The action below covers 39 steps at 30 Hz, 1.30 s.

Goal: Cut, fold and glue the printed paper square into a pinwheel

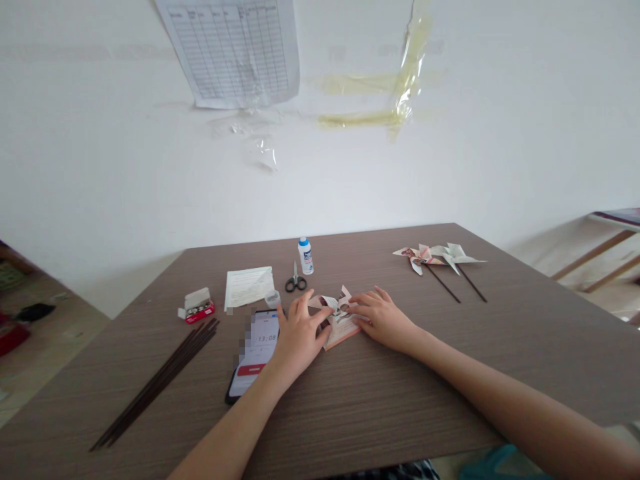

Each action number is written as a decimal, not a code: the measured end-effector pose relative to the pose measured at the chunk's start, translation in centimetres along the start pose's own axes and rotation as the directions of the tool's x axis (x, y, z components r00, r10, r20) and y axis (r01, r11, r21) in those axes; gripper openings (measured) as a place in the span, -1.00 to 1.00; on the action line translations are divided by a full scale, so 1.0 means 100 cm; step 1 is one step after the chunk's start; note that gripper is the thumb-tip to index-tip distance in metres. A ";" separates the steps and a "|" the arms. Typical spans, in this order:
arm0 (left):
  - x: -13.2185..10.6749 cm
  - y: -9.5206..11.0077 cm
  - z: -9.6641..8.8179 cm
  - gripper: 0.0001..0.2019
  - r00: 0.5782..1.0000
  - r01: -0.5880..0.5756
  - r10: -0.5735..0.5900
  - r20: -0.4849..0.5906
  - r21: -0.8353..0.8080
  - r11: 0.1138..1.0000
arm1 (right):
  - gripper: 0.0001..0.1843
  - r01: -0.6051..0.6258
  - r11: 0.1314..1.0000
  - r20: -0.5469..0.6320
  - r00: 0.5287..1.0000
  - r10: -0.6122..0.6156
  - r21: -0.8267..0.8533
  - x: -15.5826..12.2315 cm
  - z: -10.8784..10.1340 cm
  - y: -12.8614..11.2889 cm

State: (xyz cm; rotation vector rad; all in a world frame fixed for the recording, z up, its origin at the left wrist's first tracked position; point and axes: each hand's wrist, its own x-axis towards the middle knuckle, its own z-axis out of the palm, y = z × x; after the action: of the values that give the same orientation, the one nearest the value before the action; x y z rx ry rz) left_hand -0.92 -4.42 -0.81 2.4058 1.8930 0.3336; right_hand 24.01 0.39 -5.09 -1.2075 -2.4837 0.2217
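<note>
A partly folded paper pinwheel [343, 328], printed in white, pink and dark red, lies on the table between my two hands. My left hand [301, 330] grips its left side, thumb and forefinger close together at a folded flap near the middle. From the right, my right hand [383, 317] has its bent fingers on the paper near the centre and right edge. The fingertips partly cover the folds. Just left of my left hand are a phone [256, 353] showing a timer and a small clear cup [273, 299].
Behind the hands stand black-handled scissors [296, 283] and a white bottle with a blue cap [305, 257]. Paper sheets [249, 285], a small red box [199, 309] and dark sticks [155, 385] lie left. Two pinwheels on sticks [425, 259] lie back right, before the wall.
</note>
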 end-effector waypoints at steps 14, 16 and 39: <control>-0.003 0.007 -0.001 -0.66 1.000 -0.023 0.022 0.011 0.031 0.999 | -0.59 -0.019 0.999 0.029 0.999 0.018 0.030 0.001 -0.007 -0.009; -0.003 0.008 -0.002 -0.67 1.000 -0.020 0.020 0.007 0.024 1.000 | -0.60 -0.020 1.000 0.026 0.999 0.020 0.023 0.001 -0.007 -0.008; -0.009 -0.011 -0.028 -0.46 0.992 0.085 -0.090 0.091 0.062 0.994 | -0.67 -0.005 0.990 -0.128 0.992 0.024 0.143 0.022 -0.008 0.010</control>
State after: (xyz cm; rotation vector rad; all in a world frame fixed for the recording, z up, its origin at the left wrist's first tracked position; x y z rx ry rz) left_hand -2.79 -5.24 1.58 2.3202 1.9857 0.1597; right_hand 23.83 2.68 -4.07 -1.1442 -2.3071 0.3091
